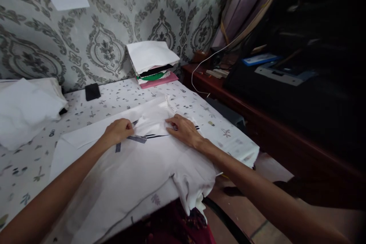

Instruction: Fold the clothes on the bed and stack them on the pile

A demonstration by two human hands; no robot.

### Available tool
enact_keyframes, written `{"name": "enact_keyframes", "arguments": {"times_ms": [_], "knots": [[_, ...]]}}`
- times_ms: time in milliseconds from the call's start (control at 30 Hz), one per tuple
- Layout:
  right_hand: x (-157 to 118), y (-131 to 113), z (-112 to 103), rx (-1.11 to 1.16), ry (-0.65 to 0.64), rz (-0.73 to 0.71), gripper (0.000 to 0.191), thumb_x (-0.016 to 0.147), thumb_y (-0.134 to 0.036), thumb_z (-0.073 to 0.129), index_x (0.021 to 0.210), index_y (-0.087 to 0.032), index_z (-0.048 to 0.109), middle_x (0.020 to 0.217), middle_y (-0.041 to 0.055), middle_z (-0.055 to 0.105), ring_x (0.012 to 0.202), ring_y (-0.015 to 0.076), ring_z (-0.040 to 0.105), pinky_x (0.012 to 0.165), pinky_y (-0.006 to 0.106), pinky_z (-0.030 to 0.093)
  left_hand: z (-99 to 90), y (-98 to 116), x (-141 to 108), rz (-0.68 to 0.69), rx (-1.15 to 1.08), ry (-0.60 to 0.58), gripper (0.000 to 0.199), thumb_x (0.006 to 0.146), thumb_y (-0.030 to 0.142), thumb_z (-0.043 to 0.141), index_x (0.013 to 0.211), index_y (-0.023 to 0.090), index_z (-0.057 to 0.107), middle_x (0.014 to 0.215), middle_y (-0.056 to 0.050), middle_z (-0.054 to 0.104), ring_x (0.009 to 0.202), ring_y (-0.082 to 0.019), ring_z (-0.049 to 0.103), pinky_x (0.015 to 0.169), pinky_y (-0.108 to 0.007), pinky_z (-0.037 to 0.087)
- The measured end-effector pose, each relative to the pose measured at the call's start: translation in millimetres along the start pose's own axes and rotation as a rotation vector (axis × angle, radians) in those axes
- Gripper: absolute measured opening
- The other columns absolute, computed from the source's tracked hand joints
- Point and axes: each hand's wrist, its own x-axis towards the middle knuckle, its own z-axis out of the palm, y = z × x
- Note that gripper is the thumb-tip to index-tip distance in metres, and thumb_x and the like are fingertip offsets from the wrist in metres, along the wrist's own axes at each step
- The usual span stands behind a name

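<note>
A white garment (137,171) with dark striped trim lies spread over the patterned bedcover, its near right part bunched and hanging over the edge. My left hand (118,131) is closed on the cloth beside the striped trim, fingertips curled under. To the right, my right hand (184,129) rests on the same garment near the dark lines, thumb and index finger apart, the other fingers bent in. Between the hands the cloth is wrinkled and slightly raised.
A stack of folded clothes (154,59) stands by the patterned wall. A black phone (93,92) lies left of it. White cloth (28,110) is heaped at the far left. A dark red wooden desk (217,87) with a white cable (197,69) borders the right side.
</note>
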Motion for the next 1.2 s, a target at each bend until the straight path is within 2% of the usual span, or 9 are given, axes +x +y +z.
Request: {"name": "enact_keyframes", "arguments": {"times_ms": [133,267,400,533,667,767,867,1033,1200], "knots": [[-0.3,2.2,0.1,0.007,-0.003,-0.018,0.034,0.089,-0.024,0.061,0.121,-0.019,0.071,0.098,0.0048,0.065,0.085,0.0177,0.06,0.08,0.029,0.043,-2.4,0.7,-8.0,0.05,0.081,0.094,0.003,0.08,0.025,0.054,0.08,0.023,0.057,0.088,-0.001,0.066,0.085,-0.021,0.061,0.064,-0.03,0.039],[0.6,5.8,0.4,0.023,-0.001,-0.054,0.034,0.087,-0.02,0.06,0.118,-0.018,0.072,0.095,0.0044,0.064,0.082,0.017,0.059,0.079,0.029,0.043,9.6,13.3,-20.2,0.457,0.139,0.315,0.017,0.09,0.018,0.042,0.1,0.022,0.055,0.105,-0.007,0.061,0.1,-0.024,0.055,0.084,-0.036,0.044],[-0.1,11.0,0.2,0.042,-0.003,-0.082,0.035,0.082,-0.011,0.056,0.113,-0.016,0.071,0.093,0.0043,0.063,0.079,0.0156,0.057,0.078,0.027,0.043,23.5,16.1,-22.9,0.722,0.209,0.203,0.027,0.092,0.01,0.032,0.1,0.021,0.055,0.103,-0.008,0.059,0.096,-0.024,0.053,0.085,-0.038,0.044],[-0.8,11.9,-1.7,0.065,0.036,-0.024,0.034,0.085,-0.016,0.057,0.117,-0.014,0.066,0.098,0.006,0.063,0.08,0.0156,0.057,0.079,0.027,0.043,25.4,11.0,-25.3,0.672,0.132,0.17,0.03,0.089,0.01,0.036,0.109,0.022,0.053,0.108,-0.007,0.06,0.101,-0.024,0.053,0.086,-0.038,0.045],[2.4,3.9,-5.0,0.019,0.047,0.099,0.02,0.086,-0.031,0.061,0.1,-0.017,0.065,0.101,0.0079,0.064,0.087,0.0194,0.057,0.078,0.03,0.042,20.4,11.7,-28.2,0.642,0.121,0.139,0.032,0.087,0.016,0.042,0.117,0.023,0.051,0.116,-0.007,0.06,0.109,-0.026,0.053,0.089,-0.039,0.046],[5.8,-3.5,-8.4,0.017,0.008,0.11,0.003,0.079,-0.021,0.062,0.079,-0.02,0.059,0.096,0.0048,0.064,0.086,0.0185,0.056,0.074,0.029,0.041,18.0,13.2,-24.7,0.595,0.118,0.125,0.031,0.085,0.016,0.044,0.114,0.023,0.052,0.117,-0.007,0.061,0.11,-0.026,0.054,0.088,-0.039,0.047],[9.0,-8.7,-12.3,0.269,0.017,0.15,0.018,0.074,-0.013,0.061,0.064,-0.02,0.049,0.074,-0.0002,0.058,0.077,0.0161,0.056,0.069,0.027,0.042,17.3,12.3,-17.2,0.577,0.131,0.148,0.031,0.081,0.009,0.042,0.105,0.023,0.054,0.113,-0.006,0.063,0.108,-0.024,0.056,0.088,-0.038,0.047],[13.2,-12.6,-16.2,0.842,-0.056,0.389,0.017,0.08,-0.013,0.059,0.076,-0.022,0.046,0.057,-0.005,0.052,0.058,0.0132,0.06,0.056,0.023,0.047,15.1,13.0,-6.2,0.54,0.104,0.187,0.03,0.081,0.007,0.037,0.095,0.023,0.058,0.104,-0.005,0.065,0.102,-0.022,0.06,0.085,-0.034,0.047],[5.7,-1.9,-20.6,0.783,-0.161,0.431,0.016,0.078,-0.013,0.063,0.087,-0.02,0.052,0.054,-0.0033,0.058,0.042,0.0104,0.047,0.044,0.022,0.035,5.6,16.2,-7.5,0.559,0.083,0.125,0.025,0.082,0.011,0.037,0.087,0.022,0.059,0.098,-0.006,0.065,0.097,-0.022,0.059,0.081,-0.035,0.047]]}}
